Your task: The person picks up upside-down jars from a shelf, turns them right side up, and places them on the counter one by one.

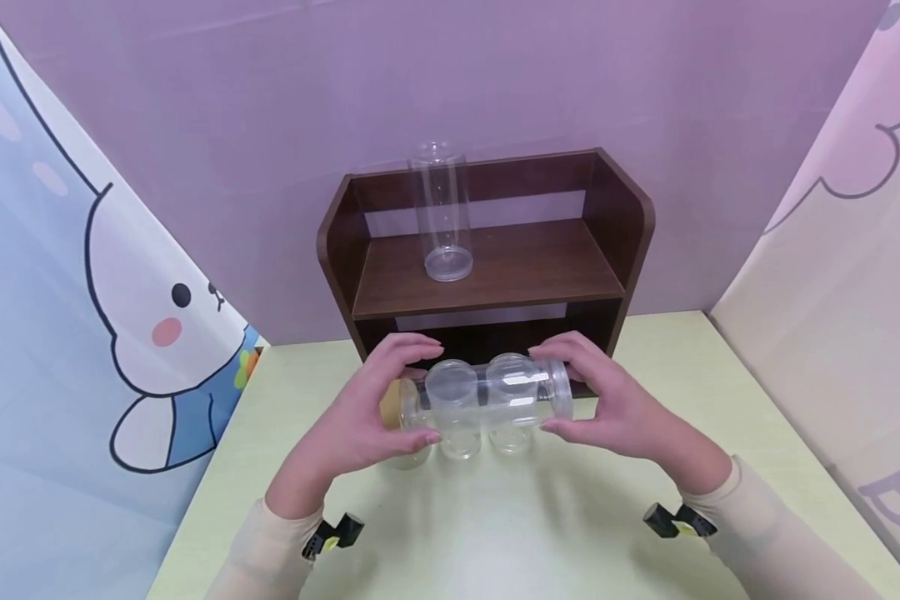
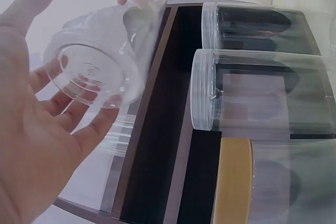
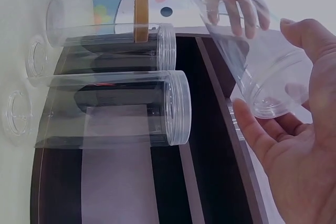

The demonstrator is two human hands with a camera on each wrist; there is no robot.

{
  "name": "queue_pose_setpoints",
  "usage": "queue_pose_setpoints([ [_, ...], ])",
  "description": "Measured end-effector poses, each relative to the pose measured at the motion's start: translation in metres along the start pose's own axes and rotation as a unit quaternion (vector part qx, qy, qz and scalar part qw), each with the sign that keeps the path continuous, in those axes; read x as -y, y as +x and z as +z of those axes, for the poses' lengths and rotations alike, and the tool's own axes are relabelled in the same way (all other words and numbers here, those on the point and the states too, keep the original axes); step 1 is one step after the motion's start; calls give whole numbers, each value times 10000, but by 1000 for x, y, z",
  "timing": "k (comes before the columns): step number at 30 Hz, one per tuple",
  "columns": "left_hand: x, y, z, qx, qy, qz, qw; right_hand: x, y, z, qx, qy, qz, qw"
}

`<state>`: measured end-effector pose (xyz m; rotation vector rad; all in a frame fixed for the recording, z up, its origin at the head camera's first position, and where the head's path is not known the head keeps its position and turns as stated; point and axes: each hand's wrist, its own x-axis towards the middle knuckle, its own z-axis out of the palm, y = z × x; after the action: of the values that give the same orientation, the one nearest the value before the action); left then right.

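Observation:
Both hands hold one clear lidless jar (image 1: 528,398) on its side, just above the table in front of a dark wooden shelf (image 1: 540,267). My left hand (image 1: 367,408) grips one end and my right hand (image 1: 615,404) the other. In the left wrist view the jar (image 2: 100,61) lies against the left hand (image 2: 31,129). In the right wrist view the jar (image 3: 252,56) lies in the right hand (image 3: 294,150). Below it stand two clear-lidded jars (image 1: 453,417) (image 1: 512,429) and a tan-lidded jar (image 1: 392,410), partly hidden by the left hand.
A tall clear jar (image 1: 442,217) stands alone on the shelf's upper board. The shelf's lower bay is dark behind the jars. The pale green table (image 1: 495,533) is walled by purple and cartoon backdrops at the back and on both sides.

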<state>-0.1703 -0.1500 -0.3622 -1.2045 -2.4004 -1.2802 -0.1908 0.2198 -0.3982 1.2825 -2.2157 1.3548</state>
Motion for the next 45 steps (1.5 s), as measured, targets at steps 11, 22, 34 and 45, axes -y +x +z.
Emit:
queue_pose_setpoints([
  [11,-4,0,5,624,614,-431,9952,7,5,-1,246,-211,-171,9993],
  [22,-1,1,9,619,721,-307,9950,9,8,0,251,-263,-186,9992],
  [34,3,-1,13,380,547,-149,9977,8,9,1,202,-51,-177,9996],
  [45,18,-4,32,-336,93,383,9987,8,14,13,-524,1352,-487,9882],
])
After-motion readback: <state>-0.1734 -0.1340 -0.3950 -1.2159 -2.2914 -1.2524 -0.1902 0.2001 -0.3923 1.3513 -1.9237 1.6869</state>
